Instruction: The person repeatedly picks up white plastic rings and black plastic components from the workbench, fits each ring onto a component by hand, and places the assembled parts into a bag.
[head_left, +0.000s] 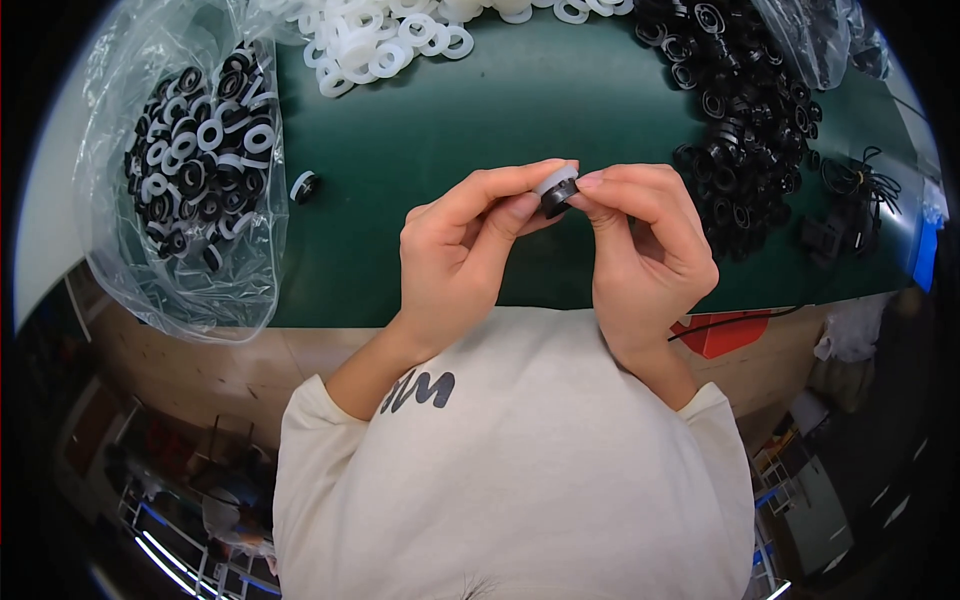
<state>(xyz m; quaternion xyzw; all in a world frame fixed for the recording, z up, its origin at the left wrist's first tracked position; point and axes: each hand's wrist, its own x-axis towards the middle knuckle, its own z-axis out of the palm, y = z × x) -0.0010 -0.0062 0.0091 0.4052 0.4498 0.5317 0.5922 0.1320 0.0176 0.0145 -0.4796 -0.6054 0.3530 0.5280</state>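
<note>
Between my two hands, over the green table, is a small black round part with a white ring on it (pixel 556 190). My left hand (pixel 462 235) pinches it from the left, thumb and forefinger closed on its edge. From the right, my right hand (pixel 645 235) grips its other side with thumb and fingertips. The white ring faces up and away, the black body sits below it, and the part is tilted. Fingertips cover some of its edge. A similar black part with a white ring (pixel 304 187) lies alone on the table, left of my hands.
A clear plastic bag (pixel 250 295) at the left holds many black parts with white rings. Loose white rings (pixel 390 60) are heaped at the far edge, and black round parts (pixel 735 180) at the right. Beside those lies a coiled black cable (pixel 862 185) on the green tabletop (pixel 480 120).
</note>
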